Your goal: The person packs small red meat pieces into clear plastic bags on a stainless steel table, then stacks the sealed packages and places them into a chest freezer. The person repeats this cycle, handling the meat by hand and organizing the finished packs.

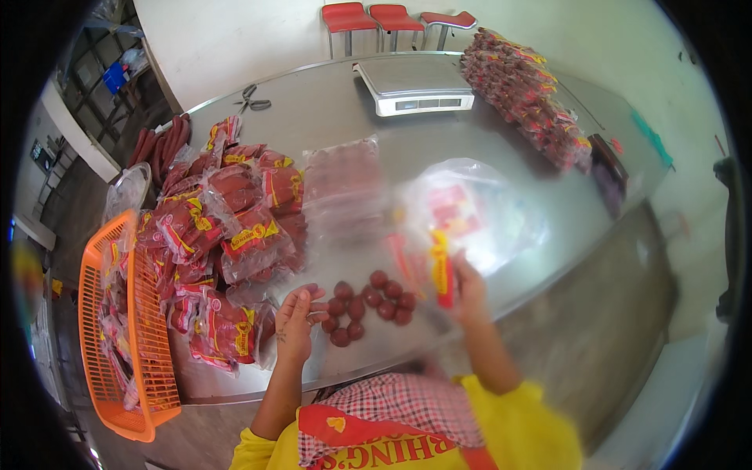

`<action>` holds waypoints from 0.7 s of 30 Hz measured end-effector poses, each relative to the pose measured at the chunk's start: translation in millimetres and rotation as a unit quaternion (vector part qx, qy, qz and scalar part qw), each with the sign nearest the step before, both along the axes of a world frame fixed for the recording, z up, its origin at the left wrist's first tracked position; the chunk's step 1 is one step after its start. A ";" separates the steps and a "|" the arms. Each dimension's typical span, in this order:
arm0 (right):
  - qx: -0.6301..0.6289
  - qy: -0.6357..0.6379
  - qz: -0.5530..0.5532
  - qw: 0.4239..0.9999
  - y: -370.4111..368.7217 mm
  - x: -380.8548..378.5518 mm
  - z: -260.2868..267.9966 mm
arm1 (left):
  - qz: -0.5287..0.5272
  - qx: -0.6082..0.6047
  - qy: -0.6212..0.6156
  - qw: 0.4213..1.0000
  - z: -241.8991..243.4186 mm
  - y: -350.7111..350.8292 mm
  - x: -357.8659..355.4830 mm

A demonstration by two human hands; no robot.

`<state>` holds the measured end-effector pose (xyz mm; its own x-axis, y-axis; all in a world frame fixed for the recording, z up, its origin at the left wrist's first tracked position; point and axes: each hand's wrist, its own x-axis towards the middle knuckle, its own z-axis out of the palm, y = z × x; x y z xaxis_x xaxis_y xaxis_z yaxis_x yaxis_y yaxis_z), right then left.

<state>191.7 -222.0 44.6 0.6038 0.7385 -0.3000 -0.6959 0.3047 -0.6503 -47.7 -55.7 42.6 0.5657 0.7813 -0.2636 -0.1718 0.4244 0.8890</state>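
My right hand point(470, 288) grips an empty-looking printed plastic pouch point(440, 267) with a red and yellow print, held over the steel table's near edge. My left hand point(296, 320) is raised beside several round dark red sausages point(355, 308); its thumb and fingers are close together, and whether a sausage lies between them cannot be made out. To the left is a heap of sausages packed in clear printed bags point(235, 217). Flat packs of sausages in clear plastic point(343, 176) lie behind the loose ones. A clear plastic bag point(499, 211) with printed pouches in it lies beyond my right hand.
An orange plastic basket point(141, 329) with packs stands at the left edge, near long sausages point(161, 147). Scissors point(254, 101) and a white digital scale point(423, 97) are at the back. Stacked packed sausages point(523, 94) line the right side. Red stools point(349, 17) stand behind.
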 end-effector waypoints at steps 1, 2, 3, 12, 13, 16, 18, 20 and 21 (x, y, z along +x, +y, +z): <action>0.022 0.029 0.002 0.999 -3.4 4.5 3.2 | 0.000 0.002 0.001 1.000 -1.2 1.7 0.3; 0.005 0.022 -0.007 1.000 -4.6 9.9 -1.2 | 0.000 0.003 0.002 1.000 -3.0 3.5 1.0; -0.014 0.016 -0.017 1.000 -6.2 14.9 -9.1 | -0.001 0.003 0.005 1.000 -5.1 3.0 2.4; -0.065 -0.093 -0.041 0.993 -30.4 31.8 -12.6 | -0.015 0.058 0.041 0.997 -0.6 -1.5 14.7; -0.075 -0.136 -0.030 0.987 -29.1 20.1 -4.4 | -0.018 0.069 0.048 0.996 5.2 -2.4 16.4; -0.116 -0.316 0.152 0.929 -11.4 -7.9 16.4 | -0.014 0.158 0.072 0.985 21.8 -9.0 21.6; -0.170 -0.477 0.163 0.847 13.8 -44.7 18.6 | 0.006 0.287 0.083 0.954 19.9 -9.3 20.3; -0.173 -0.589 0.173 0.770 26.4 -59.6 -3.0 | -0.071 0.523 0.124 0.840 29.4 -4.6 17.6; -0.172 -0.642 0.180 0.725 30.4 -62.7 -8.3 | -0.106 0.626 0.141 0.760 32.3 -2.6 16.7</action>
